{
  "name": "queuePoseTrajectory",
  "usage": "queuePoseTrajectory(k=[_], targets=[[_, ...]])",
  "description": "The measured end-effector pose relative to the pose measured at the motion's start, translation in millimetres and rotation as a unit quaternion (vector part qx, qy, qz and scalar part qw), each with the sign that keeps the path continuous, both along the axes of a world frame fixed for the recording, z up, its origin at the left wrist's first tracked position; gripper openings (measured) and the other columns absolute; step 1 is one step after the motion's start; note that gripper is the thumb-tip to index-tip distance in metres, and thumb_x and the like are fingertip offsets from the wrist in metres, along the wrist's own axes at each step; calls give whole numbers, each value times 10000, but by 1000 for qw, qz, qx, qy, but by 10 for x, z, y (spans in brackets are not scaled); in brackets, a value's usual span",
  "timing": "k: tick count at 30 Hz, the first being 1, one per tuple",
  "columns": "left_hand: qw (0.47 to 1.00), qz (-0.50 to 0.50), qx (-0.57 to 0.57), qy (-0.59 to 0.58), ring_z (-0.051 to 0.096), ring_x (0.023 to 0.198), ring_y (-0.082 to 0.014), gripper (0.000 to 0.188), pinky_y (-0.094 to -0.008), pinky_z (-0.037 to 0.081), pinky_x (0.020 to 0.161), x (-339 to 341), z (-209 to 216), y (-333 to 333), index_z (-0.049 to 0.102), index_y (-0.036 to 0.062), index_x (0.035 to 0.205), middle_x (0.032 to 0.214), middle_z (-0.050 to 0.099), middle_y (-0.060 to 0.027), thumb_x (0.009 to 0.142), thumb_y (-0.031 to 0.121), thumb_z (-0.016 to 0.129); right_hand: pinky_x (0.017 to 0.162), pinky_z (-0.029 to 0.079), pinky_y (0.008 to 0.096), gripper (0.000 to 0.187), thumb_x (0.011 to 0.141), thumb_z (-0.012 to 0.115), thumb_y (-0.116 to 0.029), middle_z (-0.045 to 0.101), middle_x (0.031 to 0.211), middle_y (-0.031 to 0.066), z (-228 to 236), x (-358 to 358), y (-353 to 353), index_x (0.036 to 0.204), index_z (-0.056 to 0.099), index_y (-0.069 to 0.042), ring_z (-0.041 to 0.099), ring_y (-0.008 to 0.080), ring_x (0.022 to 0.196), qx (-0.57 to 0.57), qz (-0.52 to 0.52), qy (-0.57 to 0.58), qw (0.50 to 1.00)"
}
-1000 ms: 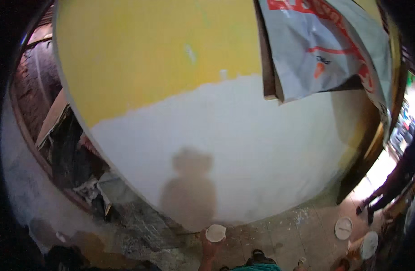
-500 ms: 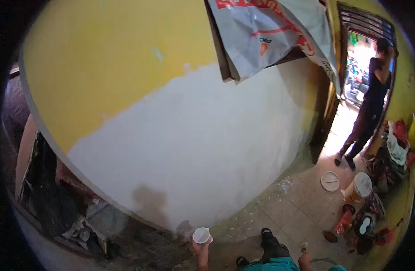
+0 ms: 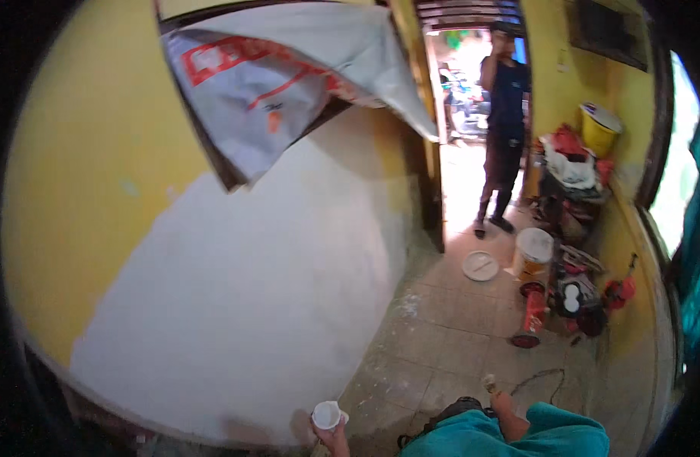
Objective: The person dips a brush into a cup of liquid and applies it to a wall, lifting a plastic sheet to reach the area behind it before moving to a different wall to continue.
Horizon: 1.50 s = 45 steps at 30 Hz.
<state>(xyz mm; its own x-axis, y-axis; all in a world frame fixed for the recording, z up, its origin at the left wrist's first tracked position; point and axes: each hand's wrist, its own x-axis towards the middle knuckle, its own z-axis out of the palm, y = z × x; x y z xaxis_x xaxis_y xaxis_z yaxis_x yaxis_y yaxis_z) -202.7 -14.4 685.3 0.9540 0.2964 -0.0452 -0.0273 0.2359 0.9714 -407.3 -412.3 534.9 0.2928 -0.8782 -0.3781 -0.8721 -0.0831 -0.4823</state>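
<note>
My left hand is wrapped round a white plastic cup, held upright near the foot of the wall. The cup's inside looks white; how full it is I cannot tell. Lower right of centre, my right hand is closed on a paintbrush with its pale bristles pointing up and away from me. Most of the brush handle is hidden in the fist. Beyond both hands, the wall is white over its lower part and yellow above.
A plastic sheet hangs over a framed opening. A person stands at the bright doorway. On the tiled floor are a bucket, a round lid and a red spool-shaped object. Bags and a yellow bucket are piled at right.
My view has swung to the right, bringing in the right wall and window. Both hands keep hold of the cup and paintbrush. The person at the doorway has shifted posture.
</note>
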Motion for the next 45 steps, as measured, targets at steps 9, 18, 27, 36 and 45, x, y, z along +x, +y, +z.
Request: queuePoseTrajectory(k=[9,18,27,36,45], targets=[[993,22,39,-107,479,1168,-282,845,-444,403,989,201,-831,-769,351,7,1323,1272,460,-151,593,-71,769,675,509,476,402,835,519,-351,647,803,247,-469,-441,-655,867,680,17,644,401,757,-29,12,-1,1000],[970,12,235,-57,572,1059,-283,867,-461,483,895,-74,-676,-1677,397,-21,1283,1164,563,-162,567,138,859,761,483,497,484,842,517,-414,644,958,256,-994,-2089,-1297,951,662,35,620,415,893,59,-3,101,993],[955,51,293,-12,574,1029,-285,786,-457,490,862,-772,-792,-1674,442,-5,1266,1155,573,-153,630,210,852,833,463,484,457,837,513,-357,617,1061,268,-841,-1870,-1974,1026,632,41,584,418,1020,156,7,132,979],[953,49,297,-42,580,1008,-283,745,-449,484,872,-435,-803,-1369,440,13,1264,1154,576,-150,648,153,835,823,472,450,426,824,530,-331,634,1026,249,-590,-399,-2125,1064,632,6,609,387,980,128,57,3,990],[918,140,339,151,562,1049,-282,907,-433,472,909,49,-96,-1055,367,37,1321,1191,524,-152,567,135,861,807,479,433,422,845,510,-327,642,987,230,-306,87,-1240,1001,640,43,621,364,936,140,124,126,974]])
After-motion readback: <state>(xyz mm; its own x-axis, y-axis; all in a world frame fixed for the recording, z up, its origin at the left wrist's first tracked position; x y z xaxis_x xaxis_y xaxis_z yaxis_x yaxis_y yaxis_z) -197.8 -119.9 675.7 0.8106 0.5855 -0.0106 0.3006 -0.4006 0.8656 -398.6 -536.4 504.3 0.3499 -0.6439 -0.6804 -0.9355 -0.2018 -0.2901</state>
